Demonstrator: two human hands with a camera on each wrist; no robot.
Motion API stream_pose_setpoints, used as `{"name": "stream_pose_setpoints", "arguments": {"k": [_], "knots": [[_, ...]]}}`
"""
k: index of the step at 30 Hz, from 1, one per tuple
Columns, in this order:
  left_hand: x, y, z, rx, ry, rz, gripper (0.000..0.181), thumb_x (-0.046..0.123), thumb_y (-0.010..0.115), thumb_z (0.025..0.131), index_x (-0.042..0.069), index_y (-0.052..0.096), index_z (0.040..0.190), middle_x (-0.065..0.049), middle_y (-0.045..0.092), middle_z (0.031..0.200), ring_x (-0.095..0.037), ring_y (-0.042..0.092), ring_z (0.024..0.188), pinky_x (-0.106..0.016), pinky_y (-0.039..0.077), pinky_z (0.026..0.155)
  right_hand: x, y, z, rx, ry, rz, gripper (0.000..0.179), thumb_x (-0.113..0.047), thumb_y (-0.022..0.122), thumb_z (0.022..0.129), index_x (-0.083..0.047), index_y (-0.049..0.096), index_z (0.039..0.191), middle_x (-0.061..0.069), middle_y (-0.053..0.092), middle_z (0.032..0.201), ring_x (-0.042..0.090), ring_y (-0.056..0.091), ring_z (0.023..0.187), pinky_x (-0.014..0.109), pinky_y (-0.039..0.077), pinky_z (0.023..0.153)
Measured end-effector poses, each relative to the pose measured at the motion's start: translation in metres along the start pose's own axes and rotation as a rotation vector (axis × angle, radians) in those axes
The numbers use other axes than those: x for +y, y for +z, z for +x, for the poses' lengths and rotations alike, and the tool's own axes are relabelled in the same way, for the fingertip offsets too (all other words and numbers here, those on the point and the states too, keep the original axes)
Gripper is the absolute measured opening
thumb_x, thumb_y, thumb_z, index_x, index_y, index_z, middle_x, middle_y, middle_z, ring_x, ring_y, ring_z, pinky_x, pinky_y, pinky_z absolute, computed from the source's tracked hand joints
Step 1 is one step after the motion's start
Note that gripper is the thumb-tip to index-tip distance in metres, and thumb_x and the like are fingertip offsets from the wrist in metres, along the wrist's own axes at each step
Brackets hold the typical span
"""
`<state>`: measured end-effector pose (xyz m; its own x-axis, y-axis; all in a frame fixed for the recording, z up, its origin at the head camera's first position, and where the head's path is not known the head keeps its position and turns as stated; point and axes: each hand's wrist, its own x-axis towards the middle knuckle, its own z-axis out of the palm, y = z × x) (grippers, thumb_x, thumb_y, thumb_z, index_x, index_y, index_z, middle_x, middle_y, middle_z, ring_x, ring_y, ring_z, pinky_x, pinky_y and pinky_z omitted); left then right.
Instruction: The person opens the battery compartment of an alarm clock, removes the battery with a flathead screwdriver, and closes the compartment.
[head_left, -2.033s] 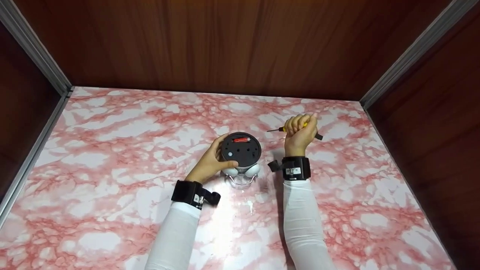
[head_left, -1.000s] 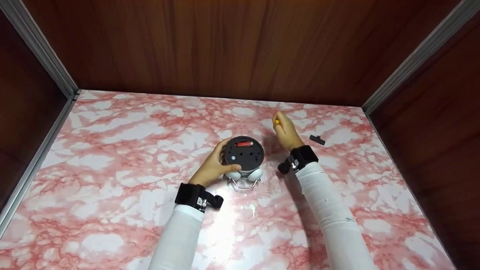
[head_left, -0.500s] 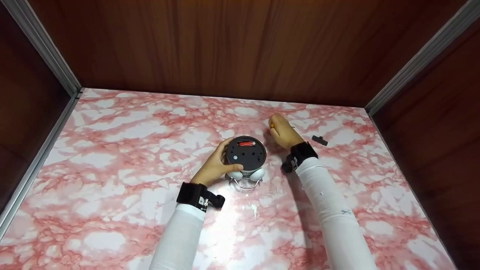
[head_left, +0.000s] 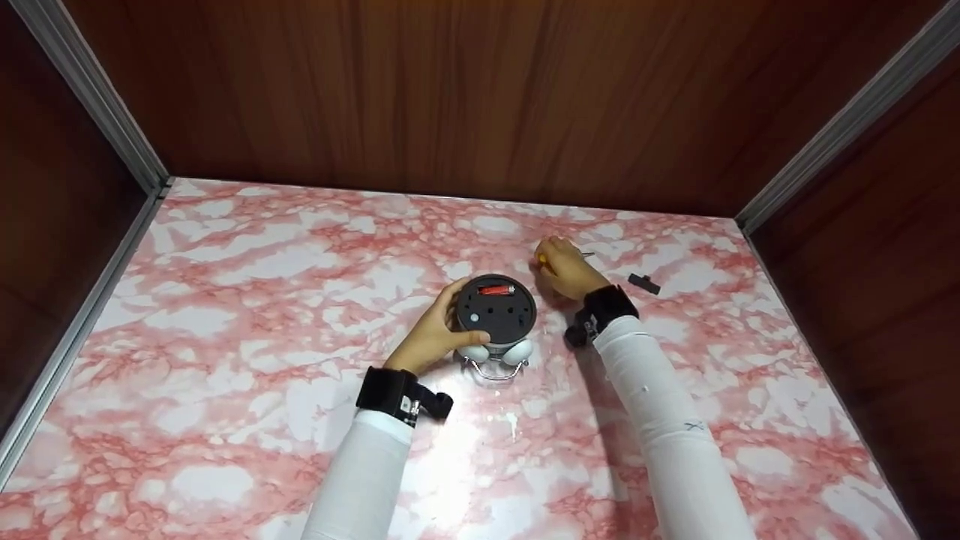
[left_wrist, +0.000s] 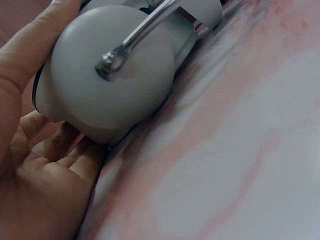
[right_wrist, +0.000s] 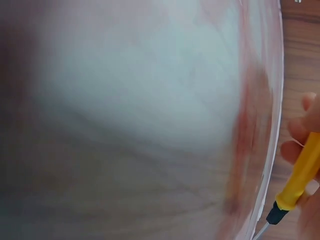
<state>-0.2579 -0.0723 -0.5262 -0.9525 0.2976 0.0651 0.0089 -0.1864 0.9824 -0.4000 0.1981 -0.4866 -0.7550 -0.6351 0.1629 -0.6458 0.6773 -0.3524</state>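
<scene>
In the head view, the alarm clock (head_left: 517, 330) is on the pink-and-white bench (head_left: 285, 315), its dark back facing the camera and its two bells (head_left: 517, 352) at six o'clock. The left hand (head_left: 435, 330) holds it from nine o'clock, fingers round the side and thumb on the rim near seven. A red battery (head_left: 493, 290) shows in the uncovered bay at twelve o'clock on the back. A small dark piece (head_left: 644, 283), probably the bay's cover, lies apart from the clock, just above three o'clock. The right hand (head_left: 568, 271), at two o'clock, is closed round a screwdriver (head_left: 588, 254) whose shaft points to three. I judge the opening-up done: the bay is bare and the cover off. Refitting and fastening the cover is not done; whether the battery is fully seated I cannot tell.

In the left wrist view, the left grip is curved round the clock's side, beside a bell and the metal handle (left_wrist: 145, 30).

In the right wrist view, fingers wrap the yellow handle, its shaft towards seven o'clock and touching no screw.
</scene>
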Motion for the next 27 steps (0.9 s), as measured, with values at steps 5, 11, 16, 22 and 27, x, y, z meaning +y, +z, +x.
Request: {"name": "stream_pose_setpoints", "arguments": {"k": [5, 11, 16, 22, 27], "knots": [[-0.001, -0.001, -0.002, 0.005, -0.007, 0.002, 0.106, 0.008, 0.091, 0.075, 0.018, 0.029, 0.16, -0.003, 0.039, 0.159, -0.023, 0.038, 0.145, -0.033, 0.034, 0.118, 0.003, 0.002, -0.002, 0.023, -0.014, 0.032, 0.017, 0.004, 0.061, 0.089, 0.003, 0.068, 0.105, 0.021, 0.054, 0.106, 0.041, 0.049, 0.107, 0.051, 0.04, 0.098], [0.0, -0.001, -0.001, -0.006, -0.007, -0.014, 0.105, 0.007, 0.089, 0.076, 0.015, 0.028, 0.161, -0.003, 0.039, 0.159, -0.022, 0.037, 0.146, -0.033, 0.034, 0.118, 0.007, 0.003, -0.003, 0.099, -0.031, 0.027, 0.02, 0.005, 0.066, 0.092, 0.002, 0.073, 0.11, 0.021, 0.055, 0.099, 0.041, 0.05, 0.102, 0.05, 0.043, 0.094], [0.001, -0.001, -0.001, -0.008, -0.011, -0.022, 0.105, 0.006, 0.089, 0.076, 0.015, 0.028, 0.16, -0.003, 0.039, 0.158, -0.021, 0.038, 0.146, -0.032, 0.035, 0.118, 0.01, 0.003, -0.003, 0.103, -0.004, -0.003, 0.02, 0.001, 0.068, 0.094, 0.002, 0.067, 0.115, 0.021, 0.06, 0.104, 0.041, 0.053, 0.106, 0.049, 0.048, 0.096], [0.001, 0.0, -0.001, -0.015, 0.007, -0.036, 0.103, 0.005, 0.089, 0.076, 0.016, 0.029, 0.16, -0.003, 0.039, 0.159, -0.021, 0.039, 0.145, -0.033, 0.035, 0.117, 0.01, 0.002, -0.003, 0.094, -0.005, -0.012, 0.013, 0.001, 0.067, 0.096, 0.003, 0.068, 0.109, 0.021, 0.063, 0.106, 0.038, 0.059, 0.104, 0.046, 0.051, 0.095], [-0.001, 0.0, 0.001, -0.012, 0.008, -0.034, 0.102, 0.002, 0.088, 0.077, 0.017, 0.03, 0.159, -0.003, 0.04, 0.158, -0.02, 0.039, 0.144, -0.032, 0.036, 0.117, 0.012, 0.002, -0.004, 0.075, 0.001, -0.016, 0.016, 0.002, 0.067, 0.095, 0.002, 0.07, 0.111, 0.02, 0.064, 0.106, 0.036, 0.061, 0.103, 0.045, 0.052, 0.095]]}}
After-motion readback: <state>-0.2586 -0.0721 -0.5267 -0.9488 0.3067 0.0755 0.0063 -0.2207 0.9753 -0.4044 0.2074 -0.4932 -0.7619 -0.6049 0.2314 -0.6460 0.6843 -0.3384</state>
